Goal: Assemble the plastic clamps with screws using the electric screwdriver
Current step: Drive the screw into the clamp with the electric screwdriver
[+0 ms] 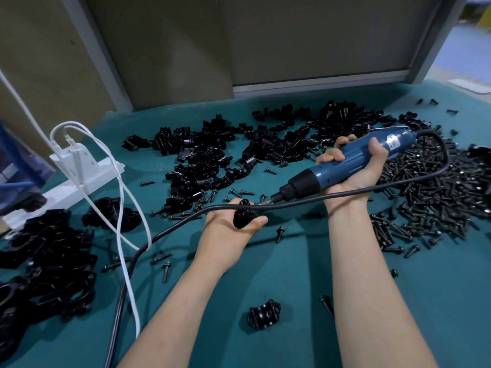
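My left hand [228, 221] grips a black plastic clamp [243, 216] above the green table. My right hand [353, 166] holds the blue electric screwdriver [345, 166], tilted down to the left, with its bit [265, 201] against the clamp. The screwdriver's black cord [398, 181] loops from its back end across my left hand and down to the left. Loose black clamp halves [225, 155] lie in a wide heap behind my hands. A big pile of black screws [438, 197] lies to the right. One clamp half [264, 314] sits near me between my forearms.
A heap of assembled black clamps [45, 261] fills the left edge. A white power strip [79, 168] with white cables [125, 221] stands at the left. Stray screws [164, 264] dot the green mat. Grey panels [292, 35] wall off the table's back.
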Available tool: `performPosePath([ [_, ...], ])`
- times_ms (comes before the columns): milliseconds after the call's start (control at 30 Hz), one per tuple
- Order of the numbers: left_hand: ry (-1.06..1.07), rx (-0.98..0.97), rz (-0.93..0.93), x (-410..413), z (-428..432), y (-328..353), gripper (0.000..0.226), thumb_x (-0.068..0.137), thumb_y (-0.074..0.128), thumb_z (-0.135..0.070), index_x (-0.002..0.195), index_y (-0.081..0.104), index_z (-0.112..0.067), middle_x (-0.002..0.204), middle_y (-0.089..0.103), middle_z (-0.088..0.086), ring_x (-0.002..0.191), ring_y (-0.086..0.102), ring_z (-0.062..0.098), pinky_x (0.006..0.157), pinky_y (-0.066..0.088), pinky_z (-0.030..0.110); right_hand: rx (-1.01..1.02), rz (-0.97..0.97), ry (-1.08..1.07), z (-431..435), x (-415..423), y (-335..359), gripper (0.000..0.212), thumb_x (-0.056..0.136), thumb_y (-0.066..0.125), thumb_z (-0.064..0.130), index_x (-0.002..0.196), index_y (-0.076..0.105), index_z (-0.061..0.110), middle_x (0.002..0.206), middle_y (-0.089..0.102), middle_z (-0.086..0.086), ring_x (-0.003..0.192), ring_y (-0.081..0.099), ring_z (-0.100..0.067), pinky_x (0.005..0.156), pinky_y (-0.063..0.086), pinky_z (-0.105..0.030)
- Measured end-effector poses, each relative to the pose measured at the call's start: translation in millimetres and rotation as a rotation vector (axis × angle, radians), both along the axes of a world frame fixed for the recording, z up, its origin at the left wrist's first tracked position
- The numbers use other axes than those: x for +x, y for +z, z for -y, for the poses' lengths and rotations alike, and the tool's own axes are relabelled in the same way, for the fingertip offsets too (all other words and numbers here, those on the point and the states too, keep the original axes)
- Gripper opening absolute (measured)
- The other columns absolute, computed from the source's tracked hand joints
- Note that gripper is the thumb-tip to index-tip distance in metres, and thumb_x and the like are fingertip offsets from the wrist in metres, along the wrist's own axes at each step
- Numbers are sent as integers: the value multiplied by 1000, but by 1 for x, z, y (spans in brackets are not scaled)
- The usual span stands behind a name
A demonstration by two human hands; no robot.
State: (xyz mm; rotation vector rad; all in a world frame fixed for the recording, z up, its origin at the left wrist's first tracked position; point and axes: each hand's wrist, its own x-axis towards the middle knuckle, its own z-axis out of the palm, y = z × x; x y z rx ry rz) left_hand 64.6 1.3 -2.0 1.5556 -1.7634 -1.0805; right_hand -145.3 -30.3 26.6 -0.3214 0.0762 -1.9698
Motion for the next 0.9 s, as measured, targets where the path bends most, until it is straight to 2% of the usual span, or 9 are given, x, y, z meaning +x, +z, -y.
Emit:
performPosePath([
  [167,-30,43,-56,0,3,2,22,83,68,-45,93,61,-26,101,63,11,69,56,17,49,37,16,-79,22,41,-1,1,3,64,35,94,25,86,57,13,77,58,2,45,50,-11,48,45,-21],
  [333,-36,68,-92,3,5,-2,62,83,69,-45,131,53,-10,130,57,19,117,55,36,79,52,31,-107,15,34,-1,3,6,63,38,94,24,88,58,13,81,59,1,49,53,-12,50,47,-23],
  [433,-39,50,-92,3,4,-3,64,83,70,-45,134,50,-11,130,58,14,99,61,23,46,39,10,-85,43,27,-2,3,3,63,38,94,23,88,58,13,80,60,1,51,54,-12,53,47,-23],
  [533,-47,27,-72,4,3,-3,65,83,70,-47,134,50,-14,127,59,9,79,58,3,44,36,5,-72,48,36,-2,1,1,61,38,93,24,87,58,13,79,60,2,47,51,-11,52,46,-22],
  [600,-49,26,-79,4,3,-3,63,82,70,-48,133,51,-15,122,62,9,67,54,2,43,37,8,-72,43,36,-2,0,1,59,39,92,25,85,59,13,77,60,2,46,51,-10,52,45,-22],
  [733,-28,54,-104,3,1,-2,62,82,71,-45,136,49,-25,88,56,-24,50,47,-7,47,43,14,-81,47,33,-2,0,0,59,38,93,25,85,58,14,76,60,2,46,51,-10,51,46,-22],
  [800,-23,58,-108,1,0,-1,72,82,72,-45,144,41,-29,106,56,-27,53,51,-10,50,45,10,-83,51,33,-2,0,-1,60,38,93,24,85,57,14,75,60,3,45,51,-10,51,46,-22],
  [867,-16,74,-106,1,-1,2,78,82,72,-45,148,35,-28,131,51,-13,61,52,-16,47,40,1,-88,43,30,-3,0,-1,60,38,93,24,85,58,14,75,59,3,45,51,-9,51,46,-22],
  [900,-17,83,-104,1,-2,2,76,81,72,-45,147,37,-30,131,49,-11,67,50,-15,47,38,0,-89,38,28,-3,0,0,60,38,93,24,85,58,14,75,59,3,45,50,-9,50,46,-22],
])
